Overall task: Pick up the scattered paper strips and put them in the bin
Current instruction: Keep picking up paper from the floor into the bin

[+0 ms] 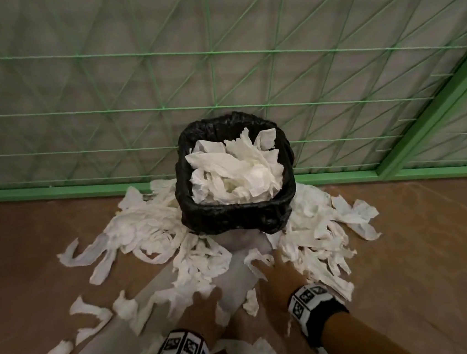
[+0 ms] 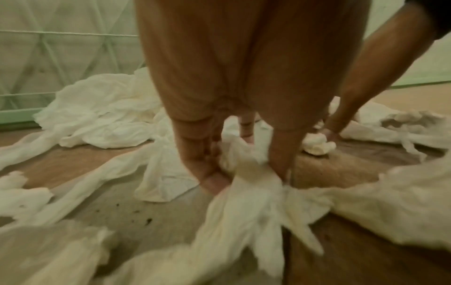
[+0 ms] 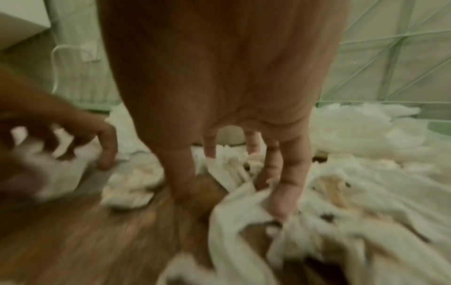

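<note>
A bin (image 1: 230, 210) with a black liner stands against the fence, heaped with white paper (image 1: 234, 171). Torn white paper strips (image 1: 145, 229) lie all round it on the brown floor. My left hand (image 1: 203, 299) reaches into the strips in front of the bin. In the left wrist view the left hand (image 2: 244, 169) pinches a bunch of strips (image 2: 246, 190) between thumb and fingers. My right hand (image 1: 274, 270) is down in the right-hand pile (image 1: 318, 225). In the right wrist view the right hand (image 3: 231, 183) has its fingers curled into strips (image 3: 227, 171). Both wrist views are blurred.
A green wire fence (image 1: 162, 109) with a green base rail (image 1: 55, 191) closes off the space right behind the bin. A pale grey band (image 1: 155, 317) crosses the brown floor under my hands. Loose scraps (image 1: 88, 310) lie further out at the left.
</note>
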The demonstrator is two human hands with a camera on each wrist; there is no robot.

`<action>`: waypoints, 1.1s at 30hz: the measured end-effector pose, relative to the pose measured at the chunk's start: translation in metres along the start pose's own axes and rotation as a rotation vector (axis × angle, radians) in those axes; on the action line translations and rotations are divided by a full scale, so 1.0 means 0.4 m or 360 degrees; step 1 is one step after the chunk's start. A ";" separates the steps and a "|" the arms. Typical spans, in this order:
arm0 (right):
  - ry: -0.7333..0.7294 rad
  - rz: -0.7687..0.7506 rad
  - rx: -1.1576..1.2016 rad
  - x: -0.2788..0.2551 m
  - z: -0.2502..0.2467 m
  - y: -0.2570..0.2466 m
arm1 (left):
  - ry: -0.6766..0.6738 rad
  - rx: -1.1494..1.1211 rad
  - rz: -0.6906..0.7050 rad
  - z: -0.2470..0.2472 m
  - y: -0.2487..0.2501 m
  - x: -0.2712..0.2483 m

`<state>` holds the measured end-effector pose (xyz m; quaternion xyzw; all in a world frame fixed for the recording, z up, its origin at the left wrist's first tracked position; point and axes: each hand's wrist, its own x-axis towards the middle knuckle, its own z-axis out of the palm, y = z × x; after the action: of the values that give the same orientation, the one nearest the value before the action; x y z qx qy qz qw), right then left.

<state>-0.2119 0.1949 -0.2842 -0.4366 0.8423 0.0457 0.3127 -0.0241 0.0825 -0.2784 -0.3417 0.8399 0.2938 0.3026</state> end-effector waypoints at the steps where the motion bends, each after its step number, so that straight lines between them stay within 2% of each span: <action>1: 0.0049 -0.0026 -0.0095 0.004 0.021 -0.004 | 0.0072 0.0099 0.0018 0.008 -0.004 0.005; 3: 0.0096 -0.0130 -0.0084 -0.002 0.017 -0.012 | 0.0245 0.0123 0.0044 0.005 -0.004 0.008; 6: 0.0117 -0.0172 0.0202 -0.005 -0.047 0.004 | 0.0447 -0.0112 0.0074 -0.040 -0.007 0.004; 9: 0.0118 0.0015 0.0622 0.000 -0.152 0.054 | 0.0511 -0.0386 0.0040 -0.104 -0.021 -0.008; 11: 0.0120 0.0142 0.0943 -0.002 -0.235 0.085 | 0.0547 -0.0409 0.0010 -0.136 -0.025 -0.015; 14: 0.0356 0.0407 0.1469 -0.006 -0.352 0.147 | 0.0551 -0.0540 -0.0017 -0.171 -0.017 -0.037; 17: 0.0489 0.0455 0.1847 -0.044 -0.452 0.187 | 0.0549 -0.0604 0.0058 -0.181 -0.018 -0.059; 20: 0.0645 0.0317 0.1988 -0.102 -0.568 0.190 | 0.0600 -0.0683 0.0239 -0.183 -0.029 -0.065; 24: 0.0866 -0.0089 0.2332 -0.193 -0.733 0.115 | 0.0594 -0.0702 0.0099 -0.182 -0.047 -0.065; 28: 0.1361 -0.0419 0.2615 -0.257 -0.885 -0.027 | 0.0664 -0.0779 -0.0069 -0.193 -0.046 -0.071; 31: 0.1388 -0.0971 0.2837 -0.265 -0.954 -0.125 | 0.0683 -0.0811 -0.0108 -0.203 -0.039 -0.080; 32: 0.1363 -0.1069 0.2810 -0.251 -0.953 -0.147 | 0.0677 -0.0787 -0.0080 -0.204 -0.042 -0.078; 33: 0.1370 -0.1046 0.2634 -0.228 -0.938 -0.166 | 0.0661 -0.0781 -0.0100 -0.204 -0.045 -0.077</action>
<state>-0.3052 0.0875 0.0806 -0.2719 0.4873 -0.8093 0.1833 -0.0178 0.0268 -0.2091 -0.4828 0.7768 0.4021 0.0421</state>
